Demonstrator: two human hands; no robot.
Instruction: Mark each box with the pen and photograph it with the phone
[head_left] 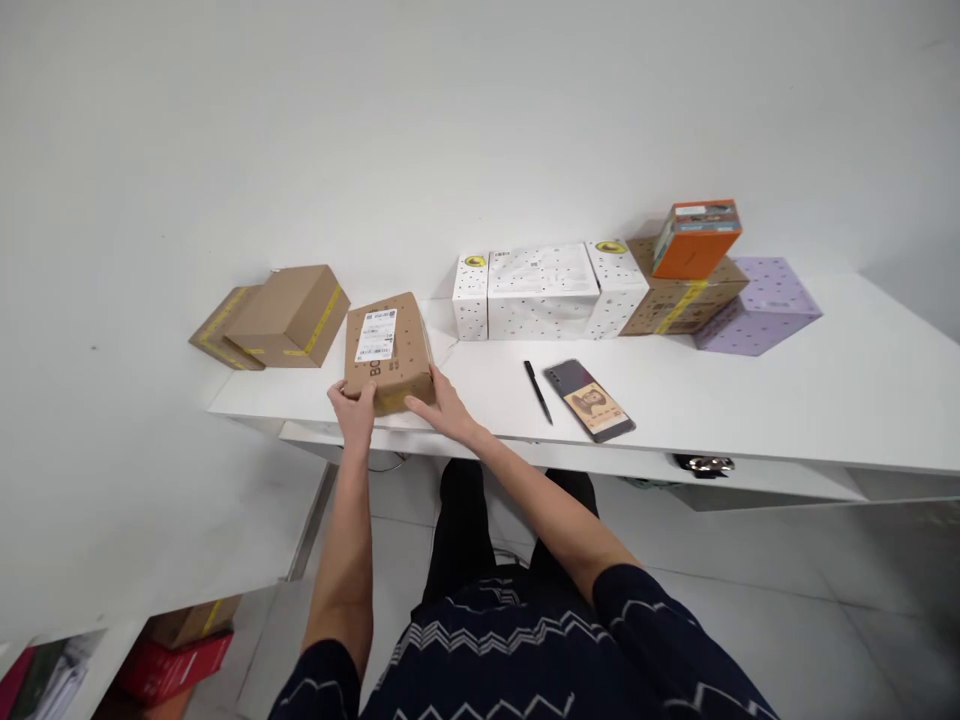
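A brown cardboard box (405,345) with a white shipping label (376,335) on its top sits near the front edge of the white desk. My left hand (354,408) grips its near left corner, thumb on the top edge. At the near right corner, my right hand (444,404) holds the same box, its thumb along the front side. To the left of it stand a plain brown box (281,315) with yellow tape and another brown box (217,325) partly behind that one. The fingers beneath the held box are hidden.
On the desk (825,400) lie a black pen (538,391) and a phone (590,400). White dotted boxes (540,290), a taped brown box (679,300) under an orange box (697,245), and a purple box (765,305) line the wall. A shelf (780,480) runs below the desktop.
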